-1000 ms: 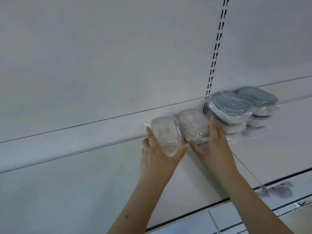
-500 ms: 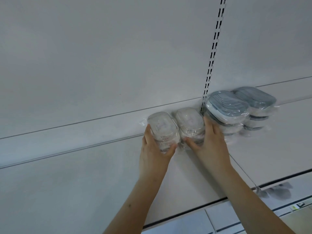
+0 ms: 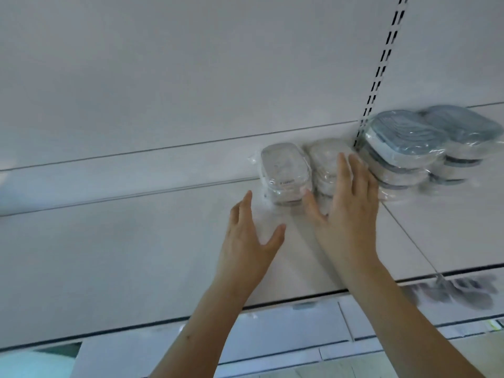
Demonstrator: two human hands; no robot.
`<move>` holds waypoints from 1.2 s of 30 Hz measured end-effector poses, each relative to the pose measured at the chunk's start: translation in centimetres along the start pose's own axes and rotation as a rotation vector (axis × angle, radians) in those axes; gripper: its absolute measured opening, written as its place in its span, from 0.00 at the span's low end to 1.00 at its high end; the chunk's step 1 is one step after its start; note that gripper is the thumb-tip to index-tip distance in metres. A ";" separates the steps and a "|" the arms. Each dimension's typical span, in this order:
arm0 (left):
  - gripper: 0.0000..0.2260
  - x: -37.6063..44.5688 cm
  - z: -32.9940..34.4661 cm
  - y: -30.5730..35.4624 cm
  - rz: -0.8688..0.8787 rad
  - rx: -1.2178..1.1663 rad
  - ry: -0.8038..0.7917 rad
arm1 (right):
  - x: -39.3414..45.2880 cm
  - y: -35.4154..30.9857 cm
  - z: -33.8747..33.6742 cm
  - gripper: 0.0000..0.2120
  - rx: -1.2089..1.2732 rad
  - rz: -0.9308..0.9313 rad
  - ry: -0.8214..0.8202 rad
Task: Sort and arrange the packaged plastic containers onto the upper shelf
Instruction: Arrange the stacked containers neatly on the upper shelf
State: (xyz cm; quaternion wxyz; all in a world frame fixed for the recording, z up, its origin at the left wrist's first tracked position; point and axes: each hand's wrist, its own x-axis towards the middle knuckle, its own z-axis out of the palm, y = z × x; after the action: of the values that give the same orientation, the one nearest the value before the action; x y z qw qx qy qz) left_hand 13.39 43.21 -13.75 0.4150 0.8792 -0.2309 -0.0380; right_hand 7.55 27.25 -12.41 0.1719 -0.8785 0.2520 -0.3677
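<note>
Two small clear wrapped container packs stand side by side at the back of the white upper shelf (image 3: 136, 241): the left pack (image 3: 283, 173) and the right pack (image 3: 326, 162). My left hand (image 3: 251, 241) hovers open just in front of the left pack, apart from it. My right hand (image 3: 346, 211) lies flat with straight fingers against the front of the right pack. To the right sit two stacks of larger grey-lidded packs, the nearer stack (image 3: 401, 148) and the farther stack (image 3: 463, 137).
A slotted upright rail (image 3: 381, 64) runs down the white back wall behind the packs. The shelf's front edge (image 3: 300, 298) crosses below my wrists, with lower shelving beneath it. A pale blue object (image 3: 35, 364) shows at the bottom left.
My left hand let go of the left pack and drew back toward me. The left pack now stands at the back beside the right one. My right hand stays against the right pack.
</note>
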 end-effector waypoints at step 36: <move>0.21 -29.1 -11.7 -47.6 -0.506 0.203 -0.155 | -35.6 -25.0 32.3 0.34 0.117 -0.123 -0.793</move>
State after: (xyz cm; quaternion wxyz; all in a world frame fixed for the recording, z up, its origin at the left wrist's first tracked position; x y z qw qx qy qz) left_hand 8.34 90.38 -45.36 0.2833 0.9404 -0.0377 -0.1841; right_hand 17.63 71.68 -41.76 0.2834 -0.9543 0.0920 -0.0239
